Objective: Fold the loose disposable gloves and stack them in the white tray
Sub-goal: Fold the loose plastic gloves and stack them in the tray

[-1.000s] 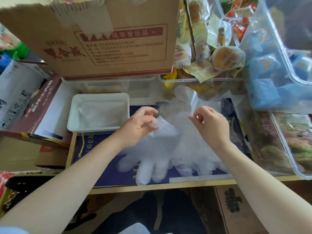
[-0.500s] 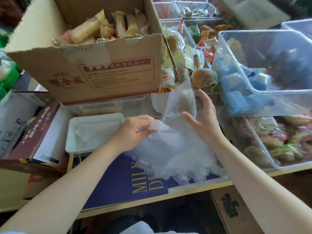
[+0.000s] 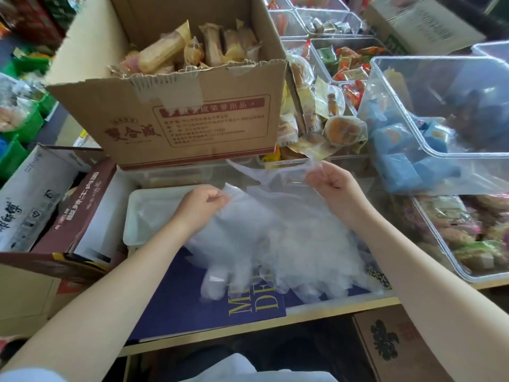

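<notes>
A heap of clear disposable gloves (image 3: 297, 244) lies on a blue printed sheet (image 3: 192, 304) at the table's front. My left hand (image 3: 199, 205) pinches the cuff edge of one glove at the heap's left. My right hand (image 3: 332, 186) is closed on another cuff corner, stretched up and to the right. The glove's fingers (image 3: 220, 282) hang toward me. The white tray (image 3: 132, 235) sits just left of my left hand, with thin clear plastic lying in it.
A cardboard box of wrapped snacks (image 3: 192, 119) stands right behind the heap. Clear plastic bins (image 3: 440, 155) with packaged food fill the right side. A brown open carton (image 3: 80, 216) and white boxes lie left. The table's wooden front edge (image 3: 303, 315) runs below.
The view tilted up. My right hand went from flat and open to pinching a cuff and pulling it right. The glove is spread wider between both hands.
</notes>
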The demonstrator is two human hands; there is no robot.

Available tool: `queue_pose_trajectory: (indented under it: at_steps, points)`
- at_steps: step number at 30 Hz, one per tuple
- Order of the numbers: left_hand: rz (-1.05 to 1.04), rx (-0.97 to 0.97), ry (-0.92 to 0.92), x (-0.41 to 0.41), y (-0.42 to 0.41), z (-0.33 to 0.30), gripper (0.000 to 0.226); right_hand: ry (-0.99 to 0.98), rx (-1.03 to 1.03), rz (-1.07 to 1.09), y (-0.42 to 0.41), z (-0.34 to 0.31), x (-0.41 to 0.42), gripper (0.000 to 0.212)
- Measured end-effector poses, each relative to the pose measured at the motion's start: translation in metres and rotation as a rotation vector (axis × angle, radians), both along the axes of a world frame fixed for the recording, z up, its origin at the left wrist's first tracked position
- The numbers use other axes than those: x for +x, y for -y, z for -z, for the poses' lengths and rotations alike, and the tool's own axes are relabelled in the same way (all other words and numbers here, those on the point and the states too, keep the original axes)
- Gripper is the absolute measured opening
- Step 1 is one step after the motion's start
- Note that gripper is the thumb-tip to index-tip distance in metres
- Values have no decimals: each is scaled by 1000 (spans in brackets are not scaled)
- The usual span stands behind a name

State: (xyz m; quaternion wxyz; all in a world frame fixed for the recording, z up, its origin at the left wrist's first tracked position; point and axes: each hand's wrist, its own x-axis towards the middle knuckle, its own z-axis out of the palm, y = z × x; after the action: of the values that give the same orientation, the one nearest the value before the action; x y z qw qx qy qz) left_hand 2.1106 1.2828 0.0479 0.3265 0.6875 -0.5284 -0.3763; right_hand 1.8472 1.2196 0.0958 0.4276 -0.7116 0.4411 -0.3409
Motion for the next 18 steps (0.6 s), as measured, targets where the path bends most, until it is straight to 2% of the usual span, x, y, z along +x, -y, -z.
queue_pose_trajectory:
  at_steps: [2, 5, 9, 12, 14, 16, 18]
  points:
    - [-174, 43, -101, 5, 2, 3, 20, -172, -113, -168, -7, -13, 4, 27]
    - [-382, 60, -322, 10, 7, 0, 25, -470, -278, -476, -26, -35, 21, 32]
    - [-456, 23, -433, 9, 11, -8, 28, -553, -254, -672, -42, -46, 43, 29]
    - [-380, -23, -408, 1, 12, -19, 26, -547, -321, -607, -35, -41, 51, 31]
    - [-323, -37, -438, -8, 10, -28, 19, -442, -390, -518, -31, -36, 55, 32]
    - [-259, -40, -475, -20, 5, -41, 15, -347, -455, -431, -25, -32, 57, 22]
    - [-176, -48, -526, -29, 0, -47, 17, -347, -478, -299, -19, -30, 57, 13]
